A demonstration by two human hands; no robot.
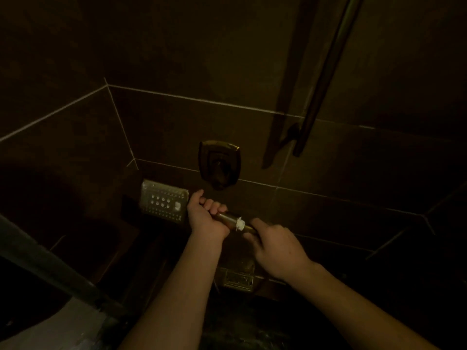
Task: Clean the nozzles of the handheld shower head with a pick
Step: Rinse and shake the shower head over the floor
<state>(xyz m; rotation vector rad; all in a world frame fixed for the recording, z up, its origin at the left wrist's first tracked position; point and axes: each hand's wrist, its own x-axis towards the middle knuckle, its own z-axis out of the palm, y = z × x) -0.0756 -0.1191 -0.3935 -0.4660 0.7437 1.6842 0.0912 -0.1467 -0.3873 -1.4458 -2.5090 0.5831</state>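
The handheld shower head (163,203) is a flat rectangular plate with rows of nozzles, facing up at centre left. Its metal handle (228,219) runs right and ends in a white threaded end (240,225). My left hand (206,215) grips the handle just behind the head. My right hand (275,245) is curled round the hose connector (250,229) at the threaded end. No pick shows in either hand. The scene is very dim.
A wall-mounted mixer valve (219,164) sits just above the hands on the dark tiled wall. A vertical shower rail (321,79) runs up at the right. A square floor drain (237,280) lies below. A dark bar (50,269) crosses the lower left.
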